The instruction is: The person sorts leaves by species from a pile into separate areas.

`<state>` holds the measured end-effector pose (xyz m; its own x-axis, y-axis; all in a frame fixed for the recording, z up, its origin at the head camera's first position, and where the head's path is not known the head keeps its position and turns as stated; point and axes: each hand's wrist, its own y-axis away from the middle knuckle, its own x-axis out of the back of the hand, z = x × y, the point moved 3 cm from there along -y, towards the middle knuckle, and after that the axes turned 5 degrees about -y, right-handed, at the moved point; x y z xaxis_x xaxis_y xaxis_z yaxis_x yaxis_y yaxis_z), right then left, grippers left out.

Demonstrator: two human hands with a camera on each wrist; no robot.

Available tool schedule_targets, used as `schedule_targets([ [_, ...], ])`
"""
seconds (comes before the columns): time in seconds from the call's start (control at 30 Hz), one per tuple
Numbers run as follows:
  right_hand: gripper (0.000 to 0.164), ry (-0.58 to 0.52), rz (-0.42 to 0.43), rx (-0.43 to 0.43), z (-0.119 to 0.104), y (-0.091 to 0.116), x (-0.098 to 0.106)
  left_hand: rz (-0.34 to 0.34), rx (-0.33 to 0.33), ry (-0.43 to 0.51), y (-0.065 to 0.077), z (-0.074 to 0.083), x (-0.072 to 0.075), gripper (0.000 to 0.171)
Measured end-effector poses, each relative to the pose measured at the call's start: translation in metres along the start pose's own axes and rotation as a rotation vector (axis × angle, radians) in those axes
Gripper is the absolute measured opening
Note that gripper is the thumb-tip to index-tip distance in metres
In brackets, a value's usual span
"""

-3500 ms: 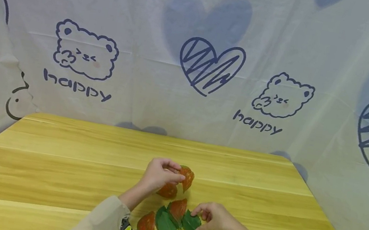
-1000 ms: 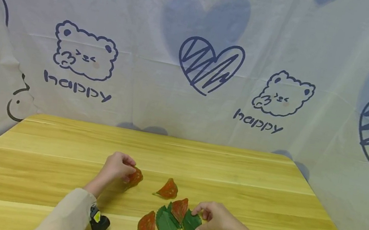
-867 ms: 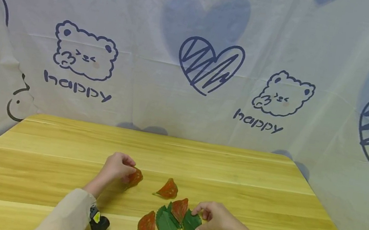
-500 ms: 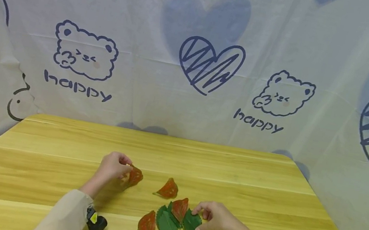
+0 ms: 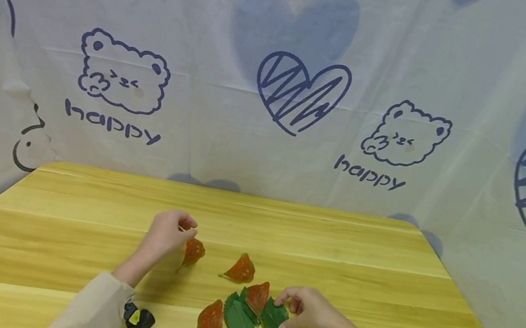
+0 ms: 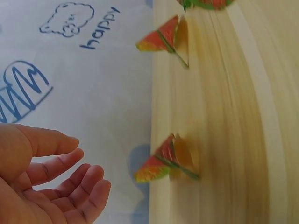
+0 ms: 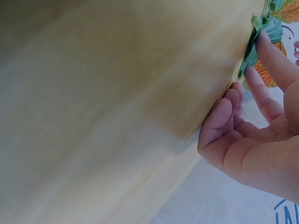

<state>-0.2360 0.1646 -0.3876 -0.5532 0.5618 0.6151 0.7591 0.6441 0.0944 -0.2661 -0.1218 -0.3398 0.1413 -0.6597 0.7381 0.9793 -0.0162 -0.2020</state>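
Observation:
My left hand (image 5: 168, 232) hovers at the upper left edge of a red leaf (image 5: 193, 252), thumb and fingers apart and nothing between them. In the left wrist view this hand (image 6: 51, 172) has its fingers loosely bent, and a red leaf (image 6: 161, 163) stands on the table beyond the fingertips. My right hand (image 5: 311, 312) touches a green leaf (image 5: 272, 318) with thumb and index finger spread across it. In the right wrist view those two fingers of the hand (image 7: 261, 116) press the green leaf (image 7: 252, 51); the other fingers are curled in.
Another red leaf (image 5: 241, 269) lies alone to the right of the left hand's leaf. Nearer me, green leaves (image 5: 238, 319) overlap, with red leaves (image 5: 210, 322) around and on them. The wooden table (image 5: 71, 248) meets a printed cloth (image 5: 205, 137) at the back.
My left hand carried a red leaf leftward, set it down apart from the others, and has let go, lifting slightly off it. The right hand has stayed on the green leaf.

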Motion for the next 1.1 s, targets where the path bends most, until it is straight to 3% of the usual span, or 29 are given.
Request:
schedule_targets([
  [0.47, 0.032, -0.003, 0.002, 0.015, 0.000, 0.001, 0.000, -0.032, -0.095, 0.074, 0.016, 0.024, -0.007, 0.010],
  [0.83, 0.031, -0.002, 0.001, 0.010, 0.002, 0.000, 0.000, -0.087, -0.232, 0.066, 0.031, 0.033, -0.024, 0.011],
  [1.1, 0.031, -0.025, -0.002, 0.014, 0.000, 0.001, 0.000, -0.206, -0.300, 0.145, 0.040, 0.035, -0.035, 0.009],
])
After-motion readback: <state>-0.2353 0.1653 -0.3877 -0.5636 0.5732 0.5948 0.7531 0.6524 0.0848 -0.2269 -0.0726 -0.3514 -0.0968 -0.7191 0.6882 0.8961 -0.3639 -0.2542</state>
